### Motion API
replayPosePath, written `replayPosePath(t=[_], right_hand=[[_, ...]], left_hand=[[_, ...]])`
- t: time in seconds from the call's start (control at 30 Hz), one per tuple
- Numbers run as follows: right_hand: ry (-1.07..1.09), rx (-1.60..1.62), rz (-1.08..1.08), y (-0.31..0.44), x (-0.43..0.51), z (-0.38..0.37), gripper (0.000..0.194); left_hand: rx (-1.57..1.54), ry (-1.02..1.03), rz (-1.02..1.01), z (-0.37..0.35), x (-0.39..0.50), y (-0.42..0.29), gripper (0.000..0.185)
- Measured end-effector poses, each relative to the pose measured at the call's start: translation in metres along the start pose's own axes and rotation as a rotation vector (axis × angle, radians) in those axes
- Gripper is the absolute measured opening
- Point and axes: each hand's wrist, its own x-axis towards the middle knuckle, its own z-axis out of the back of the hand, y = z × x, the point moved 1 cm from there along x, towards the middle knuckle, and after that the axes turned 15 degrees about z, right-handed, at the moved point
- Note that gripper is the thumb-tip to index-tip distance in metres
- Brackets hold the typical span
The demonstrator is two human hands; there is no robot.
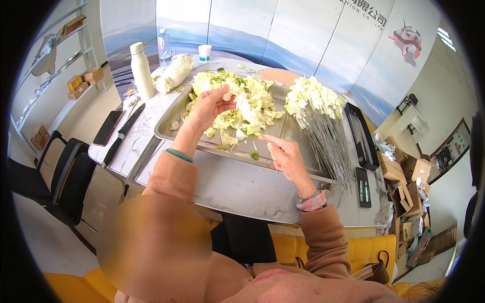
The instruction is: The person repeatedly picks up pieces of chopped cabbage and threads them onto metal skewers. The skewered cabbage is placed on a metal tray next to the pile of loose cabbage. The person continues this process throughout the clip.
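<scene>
My left hand [212, 106] pinches a pale piece of cabbage leaf [229, 96] above the left part of a metal tray [212, 147]. My right hand [283, 154] grips a thin metal skewer [263, 135] near the tray's front edge; its upper end runs toward cabbage leaves between the hands. Torn cabbage leaves [261, 91] are heaped in the tray. To the right, a bundle of metal skewers [329, 140] lies across the tray with cabbage pieces [312, 96] threaded on the far ends. More skewers [143, 161], without leaves, lie left of the tray.
A knife [123, 134] and a phone [108, 128] lie at the left. Behind stand a white bottle [142, 72], a whole cabbage [176, 74], a plastic bottle [164, 49] and a paper cup [204, 53]. A black box [362, 136] and another phone [363, 187] are at the right.
</scene>
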Motion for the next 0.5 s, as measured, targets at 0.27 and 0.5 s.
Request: replayPosePath(t=[0.27, 0.5], right_hand=[[0.039, -0.114, 0.046, 0.003, 0.0, -0.004, 0.03], [0.041, 0.055, -0.027, 0.003, -0.001, 0.001, 0.032]], left_hand=[[0.168, -0.055, -0.042, 0.009, 0.008, 0.003, 0.025], [0.411, -0.025, -0.026, -0.003, -0.005, -0.002, 0.035]])
